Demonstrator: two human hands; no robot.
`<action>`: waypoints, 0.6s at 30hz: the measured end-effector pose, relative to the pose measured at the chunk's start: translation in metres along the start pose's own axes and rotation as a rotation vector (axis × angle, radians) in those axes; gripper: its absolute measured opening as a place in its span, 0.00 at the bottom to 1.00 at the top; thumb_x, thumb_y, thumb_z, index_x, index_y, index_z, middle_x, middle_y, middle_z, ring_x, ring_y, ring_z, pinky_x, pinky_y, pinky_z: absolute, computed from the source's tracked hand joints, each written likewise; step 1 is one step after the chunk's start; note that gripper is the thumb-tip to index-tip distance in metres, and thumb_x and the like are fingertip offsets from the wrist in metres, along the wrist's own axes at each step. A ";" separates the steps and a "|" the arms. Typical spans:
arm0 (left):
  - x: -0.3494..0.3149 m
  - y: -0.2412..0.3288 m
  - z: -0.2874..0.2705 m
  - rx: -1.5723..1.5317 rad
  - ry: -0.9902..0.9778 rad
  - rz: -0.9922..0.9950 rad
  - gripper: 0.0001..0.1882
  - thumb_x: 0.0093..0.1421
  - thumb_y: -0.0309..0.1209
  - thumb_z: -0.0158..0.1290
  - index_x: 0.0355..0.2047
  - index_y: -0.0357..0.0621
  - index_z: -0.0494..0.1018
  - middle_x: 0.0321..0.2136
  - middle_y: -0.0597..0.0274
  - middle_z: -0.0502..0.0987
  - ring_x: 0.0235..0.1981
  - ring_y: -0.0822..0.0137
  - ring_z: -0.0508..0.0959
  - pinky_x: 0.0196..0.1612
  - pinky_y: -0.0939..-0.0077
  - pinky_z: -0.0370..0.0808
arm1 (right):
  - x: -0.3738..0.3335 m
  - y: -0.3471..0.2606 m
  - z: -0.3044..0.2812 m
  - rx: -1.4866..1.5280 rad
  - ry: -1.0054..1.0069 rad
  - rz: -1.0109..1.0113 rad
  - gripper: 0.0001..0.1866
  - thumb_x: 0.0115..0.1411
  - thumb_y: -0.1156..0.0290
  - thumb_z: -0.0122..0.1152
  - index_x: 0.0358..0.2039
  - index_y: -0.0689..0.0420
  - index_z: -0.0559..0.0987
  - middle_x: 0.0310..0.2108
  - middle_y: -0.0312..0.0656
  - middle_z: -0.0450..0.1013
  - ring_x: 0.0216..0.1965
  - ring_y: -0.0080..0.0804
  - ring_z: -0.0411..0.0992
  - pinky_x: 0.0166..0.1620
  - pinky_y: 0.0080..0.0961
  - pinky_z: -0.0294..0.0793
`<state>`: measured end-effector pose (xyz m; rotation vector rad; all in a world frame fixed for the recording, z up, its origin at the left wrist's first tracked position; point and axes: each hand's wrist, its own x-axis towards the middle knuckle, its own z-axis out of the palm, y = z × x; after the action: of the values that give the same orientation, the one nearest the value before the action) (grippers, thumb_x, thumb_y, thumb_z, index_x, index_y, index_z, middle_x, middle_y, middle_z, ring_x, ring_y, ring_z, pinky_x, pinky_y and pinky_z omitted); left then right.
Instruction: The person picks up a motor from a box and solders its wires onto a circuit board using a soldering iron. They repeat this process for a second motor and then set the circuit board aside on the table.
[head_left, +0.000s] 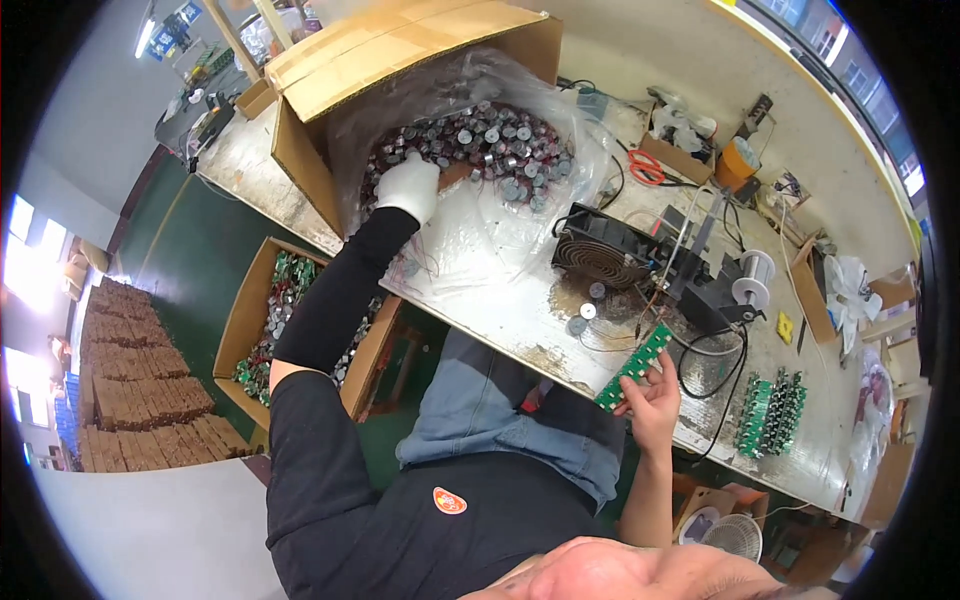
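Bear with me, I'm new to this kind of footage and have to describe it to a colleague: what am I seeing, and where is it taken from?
There is no robot here, just a person at a workbench. The one picture comes from a fisheye camera worn on the head, looking down, so straight edges bend near the rim.

The left hand, in a white glove, is at a heap of small round metal parts by an open cardboard box; its fingertips are hard to make out. The right hand, bare, holds a strip of green circuit board.

Also on the bench are a black fan, a white spool and, farther right, a group of green boards.
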<state>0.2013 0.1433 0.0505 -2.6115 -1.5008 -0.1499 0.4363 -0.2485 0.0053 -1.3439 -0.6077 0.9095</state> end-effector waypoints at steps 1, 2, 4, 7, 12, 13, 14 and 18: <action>0.001 0.001 0.001 -0.026 0.061 -0.002 0.07 0.53 0.31 0.51 0.29 0.45 0.77 0.36 0.49 0.73 0.36 0.48 0.77 0.39 0.55 0.74 | -0.001 0.000 0.000 -0.001 0.012 -0.009 0.37 0.56 0.84 0.58 0.63 0.67 0.50 0.41 0.50 0.71 0.23 0.25 0.73 0.20 0.17 0.74; 0.001 0.000 0.000 -0.056 0.085 -0.003 0.08 0.53 0.32 0.51 0.29 0.45 0.77 0.35 0.50 0.74 0.36 0.49 0.77 0.39 0.56 0.74 | -0.001 0.001 0.000 0.020 0.025 -0.011 0.37 0.56 0.85 0.58 0.63 0.66 0.51 0.40 0.49 0.71 0.22 0.25 0.73 0.19 0.17 0.74; -0.002 -0.005 -0.001 -0.158 0.147 -0.012 0.09 0.54 0.35 0.52 0.30 0.45 0.78 0.34 0.52 0.75 0.37 0.50 0.76 0.39 0.58 0.73 | -0.002 0.000 0.001 0.040 0.031 -0.007 0.37 0.55 0.85 0.58 0.62 0.65 0.52 0.38 0.47 0.72 0.21 0.24 0.72 0.18 0.16 0.73; -0.008 -0.008 -0.006 -0.439 0.271 -0.045 0.12 0.55 0.39 0.53 0.29 0.43 0.78 0.34 0.48 0.76 0.36 0.49 0.77 0.40 0.58 0.72 | -0.003 -0.002 0.002 0.026 0.027 -0.002 0.37 0.55 0.85 0.58 0.62 0.65 0.52 0.38 0.48 0.72 0.20 0.24 0.72 0.19 0.17 0.73; -0.039 0.010 -0.025 -0.598 0.352 -0.081 0.14 0.60 0.37 0.51 0.32 0.36 0.73 0.27 0.45 0.77 0.32 0.49 0.78 0.37 0.62 0.72 | 0.000 -0.005 -0.001 0.042 0.010 0.024 0.37 0.55 0.85 0.58 0.62 0.65 0.51 0.38 0.49 0.72 0.21 0.25 0.73 0.19 0.17 0.73; -0.050 0.025 -0.039 -0.749 0.263 -0.114 0.12 0.62 0.34 0.50 0.32 0.35 0.72 0.24 0.49 0.78 0.27 0.57 0.80 0.33 0.67 0.73 | 0.001 -0.006 -0.001 0.042 0.005 0.029 0.36 0.56 0.85 0.57 0.62 0.65 0.52 0.38 0.49 0.72 0.21 0.24 0.73 0.19 0.17 0.73; -0.057 0.027 -0.027 -0.988 0.200 -0.160 0.09 0.63 0.31 0.50 0.32 0.35 0.71 0.21 0.55 0.78 0.24 0.66 0.80 0.30 0.73 0.74 | 0.001 -0.007 0.000 0.044 -0.009 0.033 0.35 0.56 0.85 0.57 0.62 0.64 0.52 0.38 0.49 0.72 0.22 0.24 0.73 0.20 0.17 0.73; -0.086 0.051 -0.009 -1.161 0.089 -0.179 0.08 0.63 0.30 0.51 0.35 0.35 0.70 0.24 0.55 0.79 0.23 0.66 0.79 0.29 0.73 0.74 | 0.001 -0.007 -0.002 0.047 -0.004 0.039 0.35 0.56 0.85 0.57 0.62 0.64 0.52 0.38 0.49 0.72 0.22 0.24 0.73 0.19 0.17 0.73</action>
<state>0.2023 0.0432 0.0436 -3.0805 -1.9823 -1.5413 0.4400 -0.2485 0.0121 -1.3165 -0.5615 0.9530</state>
